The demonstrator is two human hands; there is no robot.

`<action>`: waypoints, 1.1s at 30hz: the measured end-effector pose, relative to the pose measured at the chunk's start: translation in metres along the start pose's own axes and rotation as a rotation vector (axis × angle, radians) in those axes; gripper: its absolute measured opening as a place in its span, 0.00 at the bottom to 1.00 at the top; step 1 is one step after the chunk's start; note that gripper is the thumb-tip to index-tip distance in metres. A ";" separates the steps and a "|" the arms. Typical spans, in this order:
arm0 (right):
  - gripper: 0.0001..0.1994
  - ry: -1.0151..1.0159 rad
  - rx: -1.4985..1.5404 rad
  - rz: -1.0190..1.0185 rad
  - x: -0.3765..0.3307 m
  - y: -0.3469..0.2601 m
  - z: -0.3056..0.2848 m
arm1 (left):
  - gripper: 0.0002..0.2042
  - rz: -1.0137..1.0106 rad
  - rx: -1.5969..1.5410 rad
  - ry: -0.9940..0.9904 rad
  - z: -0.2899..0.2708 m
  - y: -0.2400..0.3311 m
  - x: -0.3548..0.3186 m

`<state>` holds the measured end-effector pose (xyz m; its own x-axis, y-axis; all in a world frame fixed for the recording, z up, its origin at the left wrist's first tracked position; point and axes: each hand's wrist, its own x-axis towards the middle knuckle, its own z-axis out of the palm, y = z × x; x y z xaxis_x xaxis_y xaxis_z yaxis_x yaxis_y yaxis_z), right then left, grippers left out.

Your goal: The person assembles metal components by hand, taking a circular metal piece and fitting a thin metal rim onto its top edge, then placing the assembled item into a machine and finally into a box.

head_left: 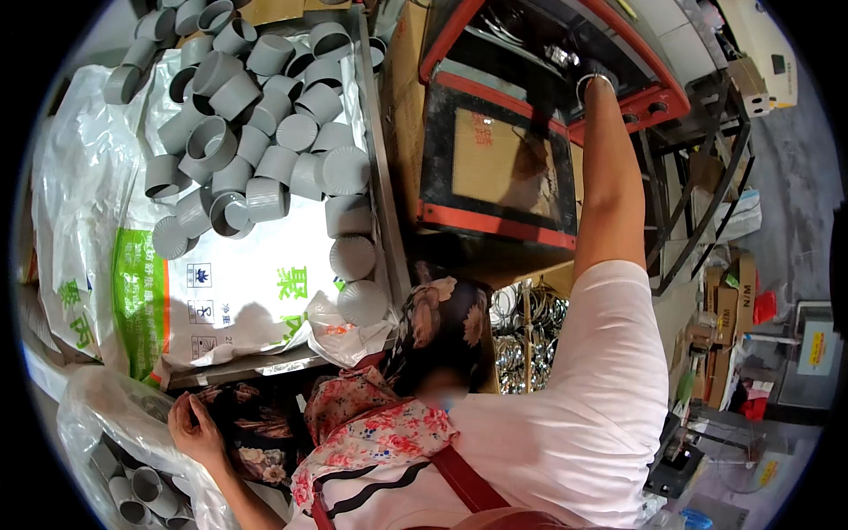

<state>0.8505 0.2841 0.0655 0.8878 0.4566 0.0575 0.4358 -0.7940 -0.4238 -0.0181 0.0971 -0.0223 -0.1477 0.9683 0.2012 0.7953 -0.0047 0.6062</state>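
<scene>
So, fingers first: can't tell what the right hand's point(599, 76) are doing, it's inside one red-and-black oven point(530, 113) near shiny metal bits point(560, 56). Left hand's point(196, 427) are curled at one clear, crinkly plastic bag point(124, 397), grip unclear. At least four grey cups point(152, 484) in there; dozens more round grey cups point(253, 141), some ribbed, on a slick white plastic sack point(238, 287).

Bright light glares on glossy white plastic sheeting with green print point(79, 194); a shadow crosses the red-framed glass oven door point(503, 163). Straight edges bow toward the blackened rim.
</scene>
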 end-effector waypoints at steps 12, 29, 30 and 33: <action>0.16 0.535 -0.636 -0.702 -0.024 0.054 -0.047 | 0.07 0.007 -0.070 -0.081 0.008 0.007 0.007; 0.13 -1.269 -0.665 -1.145 -0.379 0.075 0.048 | 0.08 0.198 0.226 -0.073 -0.008 -0.007 -0.003; 0.13 -1.303 -0.646 -1.133 -0.379 0.067 0.052 | 0.08 0.178 0.286 -0.091 -0.011 -0.003 -0.004; 0.13 -1.208 -0.690 -1.036 -0.376 0.071 0.111 | 0.07 0.155 0.413 -0.135 -0.009 0.011 0.002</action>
<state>0.5314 0.1004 -0.0869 -0.2403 0.6082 -0.7565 0.9705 0.1345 -0.2002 -0.0150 0.0969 -0.0080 0.0471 0.9880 0.1469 0.9737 -0.0782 0.2138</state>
